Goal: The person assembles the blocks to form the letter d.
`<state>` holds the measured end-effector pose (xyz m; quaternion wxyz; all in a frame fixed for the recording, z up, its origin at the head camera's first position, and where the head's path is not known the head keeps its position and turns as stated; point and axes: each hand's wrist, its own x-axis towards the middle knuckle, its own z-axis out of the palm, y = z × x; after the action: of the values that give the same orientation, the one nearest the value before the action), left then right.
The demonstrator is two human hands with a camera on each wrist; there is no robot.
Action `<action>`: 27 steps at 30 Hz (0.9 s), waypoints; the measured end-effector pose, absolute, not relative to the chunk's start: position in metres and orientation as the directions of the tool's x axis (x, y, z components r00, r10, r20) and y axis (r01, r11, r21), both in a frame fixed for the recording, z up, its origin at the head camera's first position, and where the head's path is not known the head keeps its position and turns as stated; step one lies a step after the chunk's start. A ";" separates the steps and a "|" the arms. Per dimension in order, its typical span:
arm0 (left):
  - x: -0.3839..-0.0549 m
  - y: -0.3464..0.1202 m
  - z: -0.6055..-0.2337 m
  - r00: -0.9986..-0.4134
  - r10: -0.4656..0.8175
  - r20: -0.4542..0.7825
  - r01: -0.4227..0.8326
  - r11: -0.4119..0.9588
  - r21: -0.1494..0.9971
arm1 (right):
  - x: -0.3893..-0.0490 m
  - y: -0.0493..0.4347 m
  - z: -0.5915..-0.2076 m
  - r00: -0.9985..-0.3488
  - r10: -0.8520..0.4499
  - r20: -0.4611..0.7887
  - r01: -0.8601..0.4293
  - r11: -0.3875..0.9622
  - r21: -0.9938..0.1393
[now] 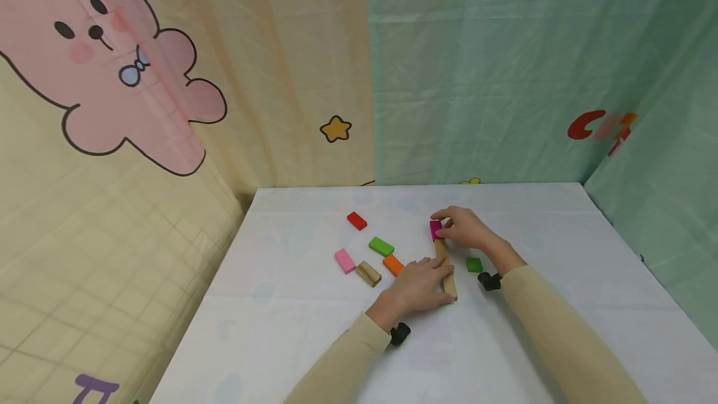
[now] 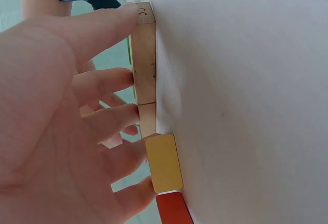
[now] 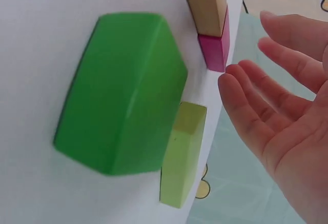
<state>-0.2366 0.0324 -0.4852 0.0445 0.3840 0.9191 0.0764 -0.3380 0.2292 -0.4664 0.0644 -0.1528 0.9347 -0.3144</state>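
A row of plain wooden blocks [image 1: 449,287] lies end to end on the white table, with a magenta block [image 1: 435,229] at its far end. My left hand [image 1: 417,284] rests along the row. In the left wrist view its thumb touches the near end of a wooden block [image 2: 144,60], and its extended fingers lie against the side. A yellow block [image 2: 165,165] is beside the lower fingers. At the magenta block, my right hand [image 1: 467,228] has its fingers relaxed and spread; whether the fingertips touch it is unclear. A green block [image 3: 120,90] lies nearer the right wrist.
Left of the row lie a red block [image 1: 356,221], a light green block [image 1: 381,246], an orange block [image 1: 392,264], a pink block [image 1: 344,260] and a wooden block [image 1: 368,274]. Another light green block [image 3: 184,152] appears in the right wrist view.
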 end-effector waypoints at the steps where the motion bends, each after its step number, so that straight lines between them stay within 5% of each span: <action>1: -0.237 0.032 -0.485 -0.700 0.713 -0.024 0.700 0.693 0.171 | -0.338 0.227 -0.465 -0.942 -0.335 -0.016 -0.256 0.748 -0.612; 27: -0.220 0.028 -0.490 -0.672 0.740 -0.027 0.738 0.672 0.056 | -0.378 0.172 -0.443 -0.806 -0.590 0.044 -0.503 0.644 -0.576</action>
<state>-0.2199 0.0279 -0.4896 0.0237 0.4042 0.9142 0.0202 -0.3784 0.1723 -0.4433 0.0740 -0.3026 0.9037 -0.2936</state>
